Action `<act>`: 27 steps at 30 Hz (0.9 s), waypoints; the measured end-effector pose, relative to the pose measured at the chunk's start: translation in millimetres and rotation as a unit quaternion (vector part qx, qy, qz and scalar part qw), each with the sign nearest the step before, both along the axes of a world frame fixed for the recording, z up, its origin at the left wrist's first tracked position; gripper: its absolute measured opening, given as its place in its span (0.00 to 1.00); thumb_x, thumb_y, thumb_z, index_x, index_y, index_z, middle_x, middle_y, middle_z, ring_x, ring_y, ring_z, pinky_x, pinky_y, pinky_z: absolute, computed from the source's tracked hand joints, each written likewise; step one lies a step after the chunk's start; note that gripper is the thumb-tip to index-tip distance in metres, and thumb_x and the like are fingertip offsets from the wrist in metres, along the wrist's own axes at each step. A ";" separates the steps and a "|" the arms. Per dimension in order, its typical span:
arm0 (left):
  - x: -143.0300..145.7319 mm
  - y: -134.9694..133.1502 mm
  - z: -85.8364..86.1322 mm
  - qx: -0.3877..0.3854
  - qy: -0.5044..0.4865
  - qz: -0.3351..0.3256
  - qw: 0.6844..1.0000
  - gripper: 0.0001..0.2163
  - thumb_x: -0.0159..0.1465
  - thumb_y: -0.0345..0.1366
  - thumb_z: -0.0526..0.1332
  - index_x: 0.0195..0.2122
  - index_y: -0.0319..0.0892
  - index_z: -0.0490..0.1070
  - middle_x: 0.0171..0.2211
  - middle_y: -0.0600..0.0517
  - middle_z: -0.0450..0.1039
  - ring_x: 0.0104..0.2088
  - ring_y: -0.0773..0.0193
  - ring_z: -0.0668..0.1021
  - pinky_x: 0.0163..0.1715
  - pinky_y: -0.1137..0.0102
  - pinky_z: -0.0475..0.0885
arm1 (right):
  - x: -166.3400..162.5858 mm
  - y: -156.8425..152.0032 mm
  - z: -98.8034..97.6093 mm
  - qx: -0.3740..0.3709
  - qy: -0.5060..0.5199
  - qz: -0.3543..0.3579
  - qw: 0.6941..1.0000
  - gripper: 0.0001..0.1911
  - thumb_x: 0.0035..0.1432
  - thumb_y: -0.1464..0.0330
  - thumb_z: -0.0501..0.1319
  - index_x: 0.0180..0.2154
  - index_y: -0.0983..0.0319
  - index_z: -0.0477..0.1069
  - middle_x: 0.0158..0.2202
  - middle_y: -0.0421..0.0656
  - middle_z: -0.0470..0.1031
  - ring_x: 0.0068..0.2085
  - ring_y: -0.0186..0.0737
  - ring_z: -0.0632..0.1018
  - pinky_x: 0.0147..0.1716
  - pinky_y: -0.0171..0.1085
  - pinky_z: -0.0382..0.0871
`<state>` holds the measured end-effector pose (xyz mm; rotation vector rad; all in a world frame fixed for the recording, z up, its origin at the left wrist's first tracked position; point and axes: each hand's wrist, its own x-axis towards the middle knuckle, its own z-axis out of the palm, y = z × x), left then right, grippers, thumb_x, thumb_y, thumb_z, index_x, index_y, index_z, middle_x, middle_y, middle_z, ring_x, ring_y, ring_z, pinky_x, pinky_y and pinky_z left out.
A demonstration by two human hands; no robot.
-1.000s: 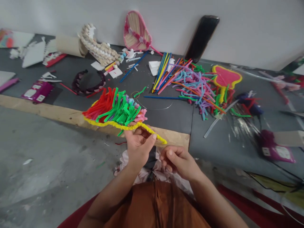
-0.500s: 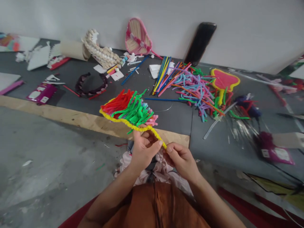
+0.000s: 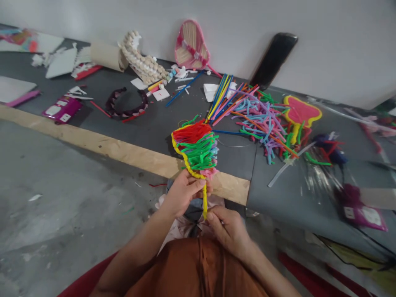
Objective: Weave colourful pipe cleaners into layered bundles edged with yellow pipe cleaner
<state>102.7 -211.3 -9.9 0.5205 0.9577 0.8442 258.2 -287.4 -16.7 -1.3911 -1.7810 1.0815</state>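
Observation:
My left hand (image 3: 183, 193) pinches the base of a heart-shaped pipe cleaner craft (image 3: 194, 147), which stands upright in front of me. Its yellow fuzzy outline is filled with red, green and pink pipe cleaner strands. My right hand (image 3: 227, 226) is closed on the lower end of the yellow stem (image 3: 204, 201) that hangs below the heart. Both hands are above my lap, over an orange garment and a pale ruffled cloth.
A heap of loose pipe cleaners (image 3: 260, 119) and coloured sticks (image 3: 220, 97) lies on dark mats ahead. A pink-and-yellow heart (image 3: 299, 111), dark headband (image 3: 126, 107), shell craft (image 3: 142, 64), pink fan shape (image 3: 192, 45), black phone (image 3: 274, 57) and wooden board edge (image 3: 108, 148) are there too.
The craft has turned from lying sideways to standing upright and has shifted right. My right hand moved from beside the stem's tip to gripping its lower end beneath my left hand.

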 end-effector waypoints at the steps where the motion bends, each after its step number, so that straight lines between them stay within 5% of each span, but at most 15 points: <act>1: -0.3 -1.2 0.1 0.000 0.009 0.002 1.000 0.15 0.54 0.36 0.69 0.40 0.39 0.67 0.32 0.52 0.76 0.31 0.65 0.80 0.32 0.70 0.77 | 5.5 3.9 1.5 0.001 0.010 -0.003 1.000 0.19 0.66 0.64 0.50 0.27 0.62 0.71 0.22 0.40 0.73 0.23 0.33 0.72 0.24 0.30 0.63; 5: -3.2 -3.5 1.0 -0.006 0.029 0.010 1.000 0.18 0.53 0.39 0.70 0.40 0.40 0.66 0.37 0.50 0.76 0.31 0.62 0.81 0.28 0.70 0.77 | 33.7 31.8 7.7 0.032 -0.015 -0.102 0.994 0.13 0.65 0.63 0.53 0.37 0.61 0.73 0.28 0.41 0.75 0.25 0.34 0.74 0.26 0.32 0.67; 12: -13.1 -4.0 -2.2 0.020 0.076 0.044 0.996 0.18 0.54 0.39 0.68 0.42 0.42 0.64 0.33 0.55 0.74 0.25 0.68 0.78 0.20 0.75 0.73 | 64.6 98.7 21.2 0.153 -0.170 -0.077 0.971 0.11 0.62 0.68 0.54 0.42 0.61 0.72 0.38 0.47 0.77 0.37 0.41 0.77 0.36 0.37 0.71; 18: -38.1 -5.1 -6.2 0.052 0.162 -0.015 0.985 0.20 0.55 0.43 0.66 0.45 0.41 0.64 0.32 0.52 0.77 0.27 0.65 0.79 0.28 0.71 0.76 | 50.7 157.6 11.0 0.162 -0.414 -0.007 0.896 0.15 0.63 0.67 0.54 0.50 0.64 0.70 0.50 0.52 0.72 0.50 0.49 0.72 0.49 0.42 0.66; 22: -56.4 -2.2 -1.7 0.101 0.302 -0.004 0.948 0.21 0.55 0.46 0.65 0.46 0.40 0.66 0.24 0.54 0.74 0.22 0.64 0.76 0.23 0.71 0.73 | 37.0 179.8 7.5 0.148 -0.452 -0.004 0.880 0.12 0.65 0.70 0.52 0.42 0.63 0.73 0.43 0.50 0.75 0.46 0.48 0.72 0.42 0.39 0.65; 27: -75.8 35.3 14.1 0.222 0.407 0.149 0.873 0.15 0.57 0.43 0.63 0.43 0.43 0.69 0.34 0.51 0.74 0.32 0.64 0.77 0.32 0.73 0.72 | 54.2 186.4 14.5 0.141 -0.476 -0.012 0.868 0.10 0.64 0.73 0.52 0.41 0.65 0.72 0.43 0.52 0.75 0.46 0.47 0.73 0.39 0.38 0.64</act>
